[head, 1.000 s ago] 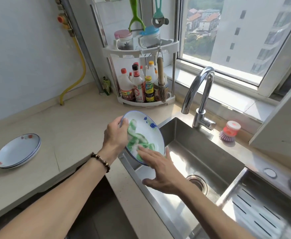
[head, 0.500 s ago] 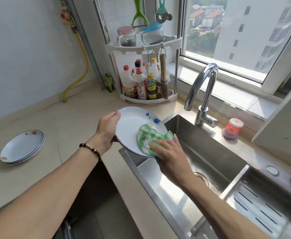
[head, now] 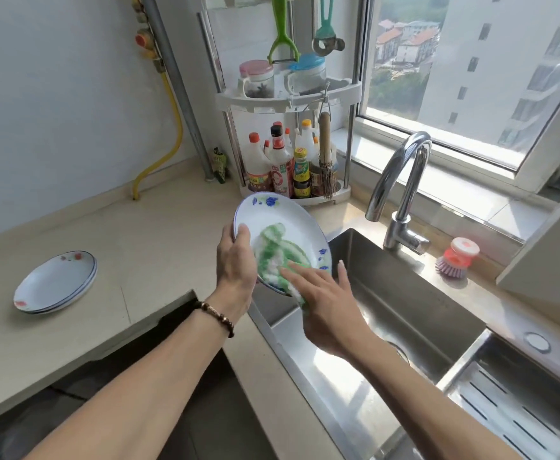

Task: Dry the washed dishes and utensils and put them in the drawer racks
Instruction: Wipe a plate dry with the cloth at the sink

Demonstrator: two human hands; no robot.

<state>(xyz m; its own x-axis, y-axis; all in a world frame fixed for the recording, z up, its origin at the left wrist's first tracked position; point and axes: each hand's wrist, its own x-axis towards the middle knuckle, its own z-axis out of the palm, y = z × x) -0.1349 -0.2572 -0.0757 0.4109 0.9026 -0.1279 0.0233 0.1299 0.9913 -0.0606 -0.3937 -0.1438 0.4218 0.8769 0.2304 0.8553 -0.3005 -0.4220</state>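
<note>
The left hand (head: 235, 260) is gripping the near-left rim of a round white plate with a blue edge and small blue flowers (head: 278, 224), thumb lying over its face, and is tilting it above the left corner of the steel sink (head: 404, 293). The right hand (head: 325, 293) is pressing a green-and-white cloth (head: 272, 257) against the plate's lower face with straight, spread fingers. A stack of similar white plates with red flowers (head: 56, 282) is sitting on the beige counter (head: 139, 247), well apart to the left.
</note>
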